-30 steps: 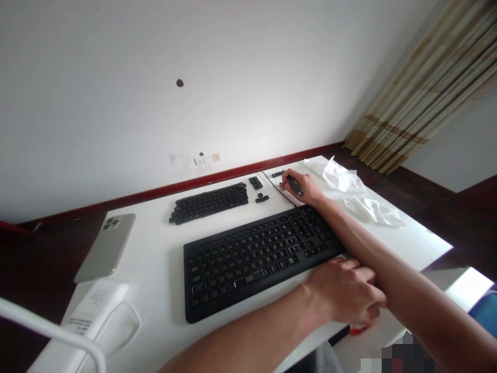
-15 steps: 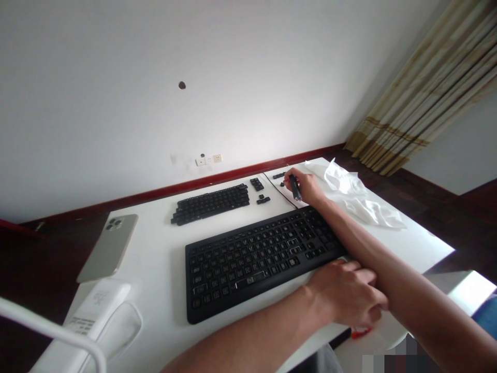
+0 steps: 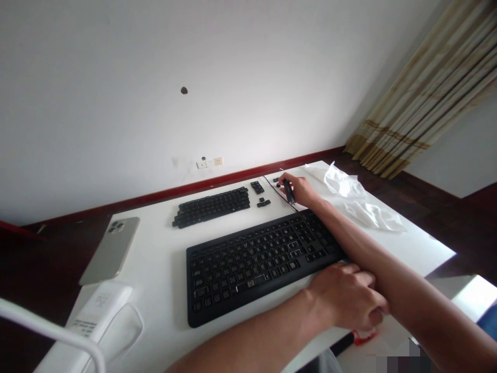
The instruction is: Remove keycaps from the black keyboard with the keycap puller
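Note:
My right hand reaches beyond the keyboard's far right corner, its fingers wrapped round a slim black-handled tool. The tool's exact kind is hard to make out. Small black keycaps lie by those fingertips, partly hidden. A black keyboard stripped of its keycaps lies in front of me, its right end covered by my right forearm. At the keyboard's near right edge, my left hand is curled closed beneath the right forearm. What its fingers hold, if anything, is hidden.
Removed keycaps lie in rows behind the keyboard, with small groups to their right. A phone and a white power strip are at left. Crumpled white plastic lies at right. A cable runs behind the keyboard.
My right hand has shifted slightly left with the black tool, closer to the keycaps at the back. My left hand stays nearly in place.

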Demonstrator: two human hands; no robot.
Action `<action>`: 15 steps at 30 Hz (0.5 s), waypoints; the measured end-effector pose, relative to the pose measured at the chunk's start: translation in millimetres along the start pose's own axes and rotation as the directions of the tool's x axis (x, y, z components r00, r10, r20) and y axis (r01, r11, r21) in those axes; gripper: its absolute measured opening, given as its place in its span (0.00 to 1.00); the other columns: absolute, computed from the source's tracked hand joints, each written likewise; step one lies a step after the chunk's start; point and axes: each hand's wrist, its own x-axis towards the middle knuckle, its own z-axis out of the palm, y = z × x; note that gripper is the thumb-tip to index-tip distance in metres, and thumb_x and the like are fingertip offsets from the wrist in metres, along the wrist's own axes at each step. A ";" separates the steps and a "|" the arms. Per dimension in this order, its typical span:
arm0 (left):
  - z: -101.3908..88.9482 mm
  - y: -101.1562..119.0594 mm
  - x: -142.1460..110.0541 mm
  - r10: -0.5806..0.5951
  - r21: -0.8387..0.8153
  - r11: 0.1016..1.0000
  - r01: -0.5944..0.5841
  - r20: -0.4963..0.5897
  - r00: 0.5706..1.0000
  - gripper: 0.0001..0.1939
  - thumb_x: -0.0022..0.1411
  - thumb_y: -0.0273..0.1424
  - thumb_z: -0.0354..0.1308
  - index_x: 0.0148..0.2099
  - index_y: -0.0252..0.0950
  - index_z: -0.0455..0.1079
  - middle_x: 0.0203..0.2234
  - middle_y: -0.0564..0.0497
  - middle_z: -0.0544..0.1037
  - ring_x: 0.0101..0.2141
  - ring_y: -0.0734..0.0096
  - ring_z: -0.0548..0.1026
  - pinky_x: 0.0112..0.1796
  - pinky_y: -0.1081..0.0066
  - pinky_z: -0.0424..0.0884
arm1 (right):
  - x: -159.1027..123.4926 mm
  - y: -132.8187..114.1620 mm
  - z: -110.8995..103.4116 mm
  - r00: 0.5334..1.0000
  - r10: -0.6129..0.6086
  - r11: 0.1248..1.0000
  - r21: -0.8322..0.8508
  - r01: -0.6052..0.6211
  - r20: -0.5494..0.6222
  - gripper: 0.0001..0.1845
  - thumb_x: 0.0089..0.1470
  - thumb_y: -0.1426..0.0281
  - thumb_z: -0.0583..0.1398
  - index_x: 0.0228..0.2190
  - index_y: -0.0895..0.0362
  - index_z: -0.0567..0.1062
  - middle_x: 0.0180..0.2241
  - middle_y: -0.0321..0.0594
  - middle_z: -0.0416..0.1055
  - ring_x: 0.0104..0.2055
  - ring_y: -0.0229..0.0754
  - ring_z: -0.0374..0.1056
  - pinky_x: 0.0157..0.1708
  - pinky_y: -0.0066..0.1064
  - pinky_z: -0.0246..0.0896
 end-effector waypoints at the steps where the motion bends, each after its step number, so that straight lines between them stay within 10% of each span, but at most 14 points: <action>1: 0.2 0.0 0.0 0.003 0.002 1.000 -0.003 -0.005 1.000 0.13 0.69 0.35 0.58 0.44 0.45 0.85 0.38 0.50 0.81 0.40 0.62 0.80 0.40 0.63 0.77 | 0.0 -0.5 -0.5 1.000 0.000 1.000 -0.011 0.000 -0.009 0.06 0.61 0.64 0.63 0.40 0.51 0.75 0.32 0.38 0.83 0.32 0.48 0.80 0.39 0.39 0.74; 15: -1.1 1.1 -0.6 0.010 0.024 1.000 -0.009 -0.022 1.000 0.13 0.68 0.34 0.58 0.42 0.44 0.85 0.37 0.50 0.81 0.39 0.64 0.79 0.39 0.65 0.77 | -6.6 -1.2 -2.3 0.999 0.028 0.998 -0.059 -0.029 -0.017 0.06 0.58 0.69 0.62 0.39 0.49 0.73 0.35 0.36 0.83 0.31 0.45 0.76 0.38 0.37 0.71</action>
